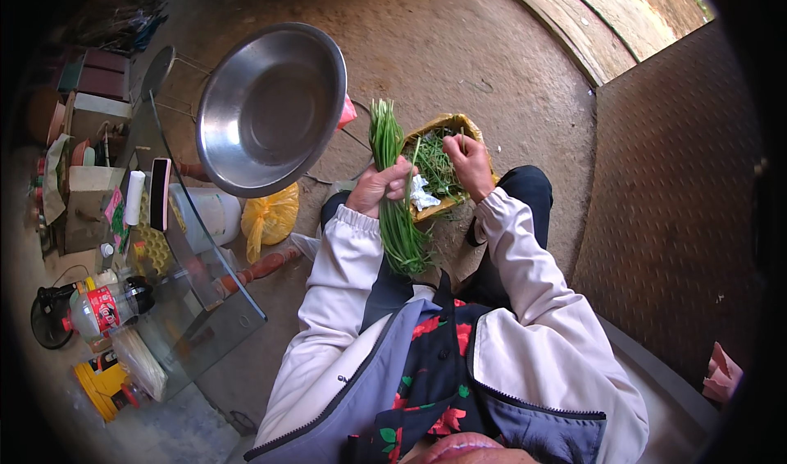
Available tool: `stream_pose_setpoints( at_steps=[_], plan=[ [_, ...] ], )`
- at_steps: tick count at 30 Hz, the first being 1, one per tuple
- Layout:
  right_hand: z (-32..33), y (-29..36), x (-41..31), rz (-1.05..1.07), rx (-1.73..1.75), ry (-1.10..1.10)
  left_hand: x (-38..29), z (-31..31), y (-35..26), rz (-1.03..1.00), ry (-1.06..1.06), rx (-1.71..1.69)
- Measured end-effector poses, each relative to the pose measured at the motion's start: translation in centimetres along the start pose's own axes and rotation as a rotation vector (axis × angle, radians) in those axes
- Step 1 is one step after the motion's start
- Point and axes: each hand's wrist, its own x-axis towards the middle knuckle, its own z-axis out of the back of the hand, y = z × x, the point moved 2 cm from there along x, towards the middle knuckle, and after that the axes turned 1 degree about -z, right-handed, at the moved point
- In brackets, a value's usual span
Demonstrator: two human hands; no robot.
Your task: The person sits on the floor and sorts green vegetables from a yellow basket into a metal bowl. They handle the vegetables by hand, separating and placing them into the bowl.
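Note:
My left hand (380, 188) is closed around a thick bunch of long green stalks (403, 236), which look like garlic chives. Their cut pale ends point away from me and the leafy ends hang towards my lap. One stalk stands apart from the bunch beside my left thumb. My right hand (470, 163) is a loose fist with a short stalk (462, 137) sticking up from it. Below that hand, between my legs, stands a container lined with a yellow plastic bag (455, 121). It holds green plant scraps (438, 167) and crumpled white paper (423, 195).
At the left a large steel basin (270, 107) sits above the floor, near a glass-topped table (209, 316). A knotted yellow bag (270, 221) and a white bucket (212, 215) stand under it. A cola bottle (101, 309) lies at the left. A ridged metal panel (670, 206) rises at the right.

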Motion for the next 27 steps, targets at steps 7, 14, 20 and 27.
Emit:
stream_pose_setpoints(
  at_steps=[7,14,20,27],
  plan=[
    [0.4,1.9,-1.7,-0.198,0.173,0.245,0.7,0.1,0.5,-0.124,-0.117,0.1],
    [-1.2,5.1,-3.0,-0.076,0.293,0.397,0.7,0.3,0.5,-0.124,-0.147,0.164],
    [-1.0,5.9,-2.9,0.049,0.127,0.403,0.6,0.5,0.5,-0.076,-0.114,0.157],
    [-1.3,4.8,-2.7,0.035,0.166,0.4,0.3,0.1,0.3,-0.006,-0.052,0.1]
  ],
)
